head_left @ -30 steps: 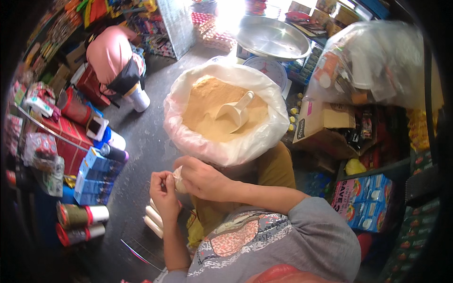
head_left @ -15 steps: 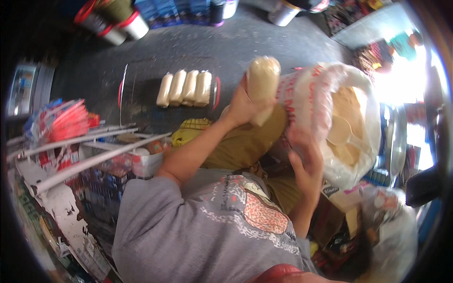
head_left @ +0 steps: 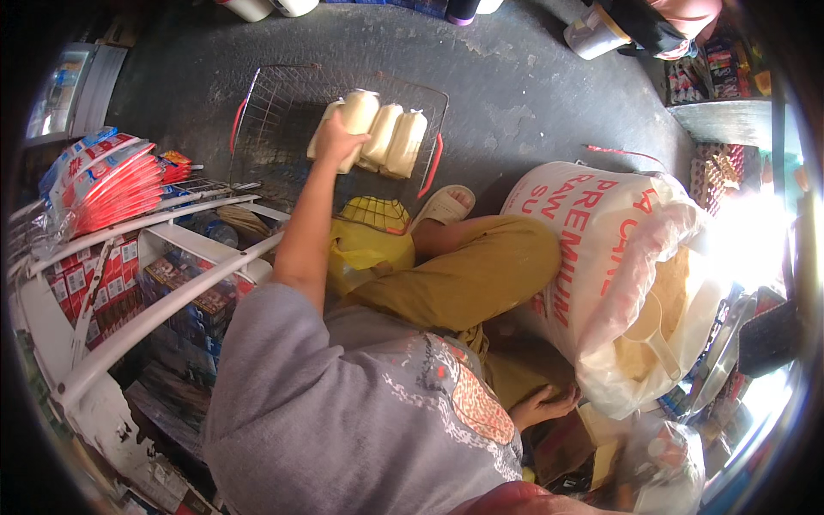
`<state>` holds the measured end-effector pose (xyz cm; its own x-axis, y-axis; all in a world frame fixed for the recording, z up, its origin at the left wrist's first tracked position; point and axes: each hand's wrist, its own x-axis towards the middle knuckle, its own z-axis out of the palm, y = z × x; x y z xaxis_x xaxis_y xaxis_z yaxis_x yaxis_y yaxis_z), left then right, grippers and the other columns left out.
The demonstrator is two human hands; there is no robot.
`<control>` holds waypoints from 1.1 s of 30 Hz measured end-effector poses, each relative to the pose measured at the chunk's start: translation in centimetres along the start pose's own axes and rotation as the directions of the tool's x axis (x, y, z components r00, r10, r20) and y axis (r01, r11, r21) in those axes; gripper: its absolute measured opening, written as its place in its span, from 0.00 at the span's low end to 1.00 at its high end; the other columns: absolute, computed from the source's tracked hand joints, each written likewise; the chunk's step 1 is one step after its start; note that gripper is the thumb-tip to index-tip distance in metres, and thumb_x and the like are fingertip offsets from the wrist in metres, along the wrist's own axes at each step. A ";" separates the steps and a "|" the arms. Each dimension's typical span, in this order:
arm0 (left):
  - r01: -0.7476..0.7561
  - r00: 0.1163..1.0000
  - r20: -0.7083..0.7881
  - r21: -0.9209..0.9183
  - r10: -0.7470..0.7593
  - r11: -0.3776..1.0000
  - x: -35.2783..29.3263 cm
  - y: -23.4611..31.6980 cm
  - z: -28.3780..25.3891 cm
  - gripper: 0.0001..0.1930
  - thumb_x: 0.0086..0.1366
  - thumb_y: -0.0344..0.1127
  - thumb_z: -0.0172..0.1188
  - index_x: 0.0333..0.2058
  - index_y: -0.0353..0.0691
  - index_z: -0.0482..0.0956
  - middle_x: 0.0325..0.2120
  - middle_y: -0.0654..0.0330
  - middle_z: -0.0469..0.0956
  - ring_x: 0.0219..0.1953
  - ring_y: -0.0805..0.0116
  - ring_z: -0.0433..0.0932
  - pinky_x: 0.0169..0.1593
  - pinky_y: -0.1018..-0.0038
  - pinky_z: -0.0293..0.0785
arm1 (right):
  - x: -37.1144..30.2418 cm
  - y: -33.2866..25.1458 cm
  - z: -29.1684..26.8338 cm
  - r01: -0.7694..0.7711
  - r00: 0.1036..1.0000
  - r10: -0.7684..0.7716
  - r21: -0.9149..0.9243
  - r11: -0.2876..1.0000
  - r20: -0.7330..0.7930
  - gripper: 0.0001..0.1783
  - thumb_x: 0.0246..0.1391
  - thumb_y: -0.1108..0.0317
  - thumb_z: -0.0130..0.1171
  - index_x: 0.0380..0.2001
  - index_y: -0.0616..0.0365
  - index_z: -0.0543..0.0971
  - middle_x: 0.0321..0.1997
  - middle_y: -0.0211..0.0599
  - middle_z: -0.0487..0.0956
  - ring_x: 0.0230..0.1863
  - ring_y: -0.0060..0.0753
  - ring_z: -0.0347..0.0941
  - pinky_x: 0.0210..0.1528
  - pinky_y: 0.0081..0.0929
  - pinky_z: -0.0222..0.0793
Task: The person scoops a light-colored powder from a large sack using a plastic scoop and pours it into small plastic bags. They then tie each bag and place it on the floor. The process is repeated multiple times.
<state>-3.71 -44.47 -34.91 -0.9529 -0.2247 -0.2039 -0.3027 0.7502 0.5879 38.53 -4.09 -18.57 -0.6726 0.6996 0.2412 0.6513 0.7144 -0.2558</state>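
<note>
One outstretched left hand (head_left: 338,139) curls around a pale filled bag (head_left: 360,110).

The left hand (head_left: 343,137) is around a bag (head_left: 360,112), next to other bags (head_left: 405,144) in a basket (head_left: 432,165) on the floor (head_left: 515,112), and a foot (head_left: 451,202) is just right of the basket. The sack (head_left: 571,223) stands right of the knee (head_left: 528,249), with powder (head_left: 674,283) and a scoop (head_left: 657,339) in it, and the right hand (head_left: 548,405) is near it. A rack (head_left: 172,311) is on the left, with packets (head_left: 120,184) at its far end.
</note>
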 end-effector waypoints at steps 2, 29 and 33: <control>0.034 0.992 0.117 0.029 -0.037 0.999 -0.9 2.4 2.4 0.45 0.40 0.52 0.72 0.55 0.40 0.64 0.47 0.45 0.73 0.50 0.48 0.73 0.50 0.59 0.70 | 0.1 0.2 0.1 -0.008 1.000 0.008 -0.008 1.000 -0.011 0.32 0.60 0.50 0.48 0.55 0.68 0.63 0.63 0.61 0.54 0.64 0.59 0.48 0.64 0.53 0.45; -0.485 0.680 0.731 0.398 0.051 0.779 -22.6 11.3 -21.1 0.18 0.45 0.27 0.63 0.39 0.40 0.78 0.39 0.55 0.72 0.48 0.55 0.71 0.51 0.65 0.68 | 4.6 3.9 0.4 0.248 0.968 -0.249 -0.053 0.967 -0.012 0.31 0.54 0.52 0.57 0.47 0.72 0.69 0.50 0.63 0.69 0.52 0.63 0.62 0.53 0.55 0.56; -0.506 0.690 0.704 0.634 -0.167 0.585 -20.2 8.5 -19.4 0.13 0.43 0.29 0.66 0.31 0.41 0.80 0.30 0.55 0.78 0.39 0.55 0.77 0.41 0.63 0.73 | 3.8 3.0 0.2 0.202 0.979 -0.202 -0.023 0.979 -0.021 0.32 0.54 0.52 0.58 0.49 0.72 0.67 0.50 0.64 0.68 0.52 0.63 0.62 0.53 0.55 0.56</control>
<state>12.54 -45.63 -10.64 -0.5926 0.1578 -0.7899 0.3183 0.9467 -0.0498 37.84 0.66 -18.62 -0.7829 0.5406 0.3079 0.5101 0.8411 -0.1798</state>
